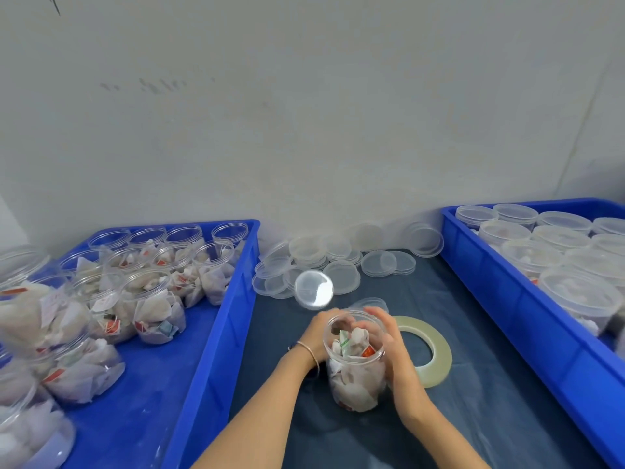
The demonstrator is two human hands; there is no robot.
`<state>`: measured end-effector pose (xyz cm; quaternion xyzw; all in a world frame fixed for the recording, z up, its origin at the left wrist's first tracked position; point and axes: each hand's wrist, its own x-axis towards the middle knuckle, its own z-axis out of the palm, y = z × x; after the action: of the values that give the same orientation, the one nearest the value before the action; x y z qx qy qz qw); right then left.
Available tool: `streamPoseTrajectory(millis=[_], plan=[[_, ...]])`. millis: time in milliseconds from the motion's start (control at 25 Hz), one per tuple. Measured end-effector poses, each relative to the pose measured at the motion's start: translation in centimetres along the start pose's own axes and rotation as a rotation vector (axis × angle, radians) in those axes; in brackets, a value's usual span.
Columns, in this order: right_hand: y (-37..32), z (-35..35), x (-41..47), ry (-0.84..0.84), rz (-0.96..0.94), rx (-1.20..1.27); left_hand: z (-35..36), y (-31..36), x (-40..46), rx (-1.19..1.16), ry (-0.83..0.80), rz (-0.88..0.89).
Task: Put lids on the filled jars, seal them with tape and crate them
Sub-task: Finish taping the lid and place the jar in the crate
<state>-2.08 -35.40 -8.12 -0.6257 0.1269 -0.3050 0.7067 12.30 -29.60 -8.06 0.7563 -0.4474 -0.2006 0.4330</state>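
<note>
Clear round plastic jar (355, 363) of paper sachets, unlidded: likely light, thin-walled, slippery. Left hand (323, 336) and right hand (389, 343) cup its upper wall; squeeze gently below the rim.

Clear plastic jar (355, 360) stuffed with white sachets, upright, lidless, centre near. Tape roll (426, 351) flat just right of it. Loose clear lids (324, 262) heaped far centre. Open filled jars (142, 292) in left crate (236, 299); lidded jars (561, 252) in right crate (500, 299).
</note>
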Motion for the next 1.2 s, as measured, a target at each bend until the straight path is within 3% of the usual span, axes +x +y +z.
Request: streamPoseTrajectory(millis=[80, 200, 240, 400, 560, 760, 880, 960, 1080, 1200], plan=[[-0.1, -0.8, 0.5, 0.147, -0.024, 0.008, 0.4, 0.1, -1.2, -0.219, 0.016, -0.034], [-1.0, -2.3, 1.1, 0.445, 0.042, -0.016, 0.0, 0.6, -2.3, -0.221, -0.001, -0.062], [-1.2, -2.7, 1.4, 0.468, 0.100, -0.064, -0.2, 0.6, -2.5, -0.216, -0.010, -0.062], [-1.9, -3.0, 3.1, 0.124, 0.367, -0.065, -0.5, 1.1, -2.9, -0.215, -0.054, -0.004], [-2.8, -2.6, 3.4, -0.094, 0.450, -0.187, -0.3, 1.6, -3.0, -0.280, -0.031, 0.011], [-3.2, -1.4, 2.7, -0.200, 0.401, -0.216, 1.0, 1.6, -4.1, -0.346, -0.030, -0.041], [-4.3, -0.8, 2.5, -0.092, 0.342, -0.205, 1.9, 1.7, -5.0, -0.687, 0.170, -0.173], [-5.4, -1.0, 2.2, -0.006, 0.176, -0.260, 2.0, 1.3, -5.8, -0.965, 0.283, -0.238], [-7.1, -1.3, 0.0, -0.256, -0.099, -0.722, 1.6, 0.4, -8.0, -1.062, 0.175, -0.139], [-7.9, -1.0, -1.5, -0.375, -0.220, -1.258, 0.9, 0.2, -9.5, -0.755, -0.070, 0.132]])
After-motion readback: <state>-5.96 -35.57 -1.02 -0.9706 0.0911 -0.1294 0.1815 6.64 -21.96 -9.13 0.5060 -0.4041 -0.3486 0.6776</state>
